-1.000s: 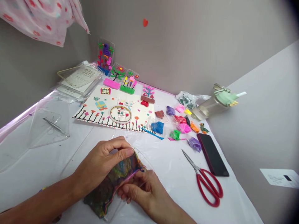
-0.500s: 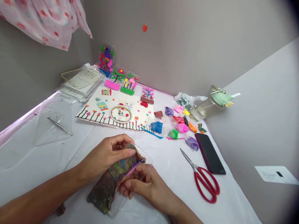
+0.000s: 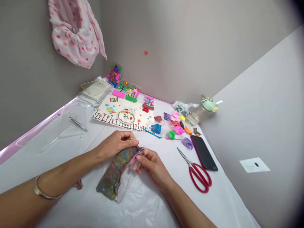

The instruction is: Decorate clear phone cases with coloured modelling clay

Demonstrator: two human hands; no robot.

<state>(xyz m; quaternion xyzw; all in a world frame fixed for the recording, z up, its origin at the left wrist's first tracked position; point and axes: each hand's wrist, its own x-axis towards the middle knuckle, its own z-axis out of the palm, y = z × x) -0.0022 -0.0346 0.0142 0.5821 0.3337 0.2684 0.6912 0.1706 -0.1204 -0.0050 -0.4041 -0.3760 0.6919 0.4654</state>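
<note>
Between my hands is a clear phone case (image 3: 125, 186), tilted above the white-covered table. A sheet of mottled dark clay (image 3: 112, 175), swirled green, brown and blue with a pink and orange edge, lies over much of it. My left hand (image 3: 120, 144) grips the far end from the left, thumb on top of the clay and fingers partly hidden behind. From the right, my right hand (image 3: 148, 161) pinches the clay's edge and the case near the upper corner. A small scrap of similar clay (image 3: 78, 184) rests beside my left forearm.
Red-handled scissors (image 3: 196, 172) and a phone (image 3: 204, 153) lie to the right. Several bagged clay lumps (image 3: 178, 129) sit beyond, near a bottle (image 3: 201, 110). A decorated paper (image 3: 104, 110) carries a tape roll (image 3: 126, 117). Tweezers (image 3: 78, 124) rest on clear plastic at left.
The view has tilted up and shifted, so the table things appear smaller. My right thumb has moved up along the clay's edge toward the far corner. Both hands still hold the case.
</note>
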